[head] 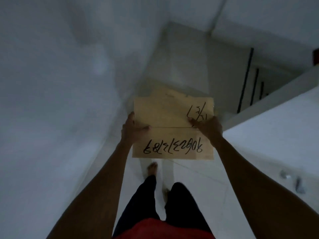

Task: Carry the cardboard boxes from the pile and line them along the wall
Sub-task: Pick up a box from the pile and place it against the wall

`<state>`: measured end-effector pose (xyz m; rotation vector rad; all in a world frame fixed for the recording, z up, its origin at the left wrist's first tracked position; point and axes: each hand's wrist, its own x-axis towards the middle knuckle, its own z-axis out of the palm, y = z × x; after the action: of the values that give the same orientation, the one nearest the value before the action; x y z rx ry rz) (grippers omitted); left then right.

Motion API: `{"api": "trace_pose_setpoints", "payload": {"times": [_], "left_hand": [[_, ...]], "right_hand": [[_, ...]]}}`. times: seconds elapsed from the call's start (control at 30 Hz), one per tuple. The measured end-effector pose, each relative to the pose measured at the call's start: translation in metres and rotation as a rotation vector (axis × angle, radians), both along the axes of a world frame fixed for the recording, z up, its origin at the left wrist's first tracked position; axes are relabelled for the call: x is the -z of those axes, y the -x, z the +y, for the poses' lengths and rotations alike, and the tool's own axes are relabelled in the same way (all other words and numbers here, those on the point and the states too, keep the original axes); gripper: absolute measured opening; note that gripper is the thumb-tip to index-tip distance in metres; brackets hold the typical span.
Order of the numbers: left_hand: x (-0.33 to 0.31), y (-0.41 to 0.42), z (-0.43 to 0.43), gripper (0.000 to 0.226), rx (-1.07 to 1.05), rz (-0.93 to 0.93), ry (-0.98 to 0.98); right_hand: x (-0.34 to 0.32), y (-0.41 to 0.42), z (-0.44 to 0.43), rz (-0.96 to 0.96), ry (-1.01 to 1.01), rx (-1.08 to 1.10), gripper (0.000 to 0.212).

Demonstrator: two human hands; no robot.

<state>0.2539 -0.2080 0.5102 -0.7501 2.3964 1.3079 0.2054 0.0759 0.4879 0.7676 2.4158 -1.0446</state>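
Observation:
A tan cardboard box (170, 116) with black handwritten numbers on its closed top flaps hangs in front of me at waist height. My left hand (132, 129) grips its left side, thumb lying on the top flap. My right hand (208, 127) grips its right side, fingers over the black writing. Just beyond it, the top of another cardboard box (170, 93) shows, close to the white wall (57, 100) on the left. Its lower part is hidden by the box I hold.
I stand barefoot in a dim, narrow passage with a pale tiled floor (188, 171). A white low wall or counter (269, 135) runs along the right, with dark vertical rails (245, 81) behind it. Small metal fittings (293, 180) lie on that white surface.

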Motion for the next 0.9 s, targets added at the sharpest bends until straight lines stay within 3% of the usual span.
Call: {"api": "trace_pose_setpoints", "payload": {"times": [0.2,0.4,0.67,0.9], "left_hand": [[-0.032,-0.118,-0.071,0.095,-0.347,0.038,0.047],[-0.043,-0.271,-0.132,0.092,-0.711,0.072,0.079],[-0.04,-0.509,-0.189,0.089,-1.141,0.045,0.074],[-0.025,-0.722,-0.239,0.085,-1.365,-0.027,0.09]], "right_hand": [[-0.044,-0.023,-0.096,0.025,0.039,-0.349,0.125],[-0.062,-0.099,-0.227,0.038,0.093,-0.668,0.105],[-0.057,-0.282,-0.381,-0.045,0.101,-1.1,0.097],[-0.021,-0.48,-0.488,-0.117,0.085,-1.343,0.113]]}}
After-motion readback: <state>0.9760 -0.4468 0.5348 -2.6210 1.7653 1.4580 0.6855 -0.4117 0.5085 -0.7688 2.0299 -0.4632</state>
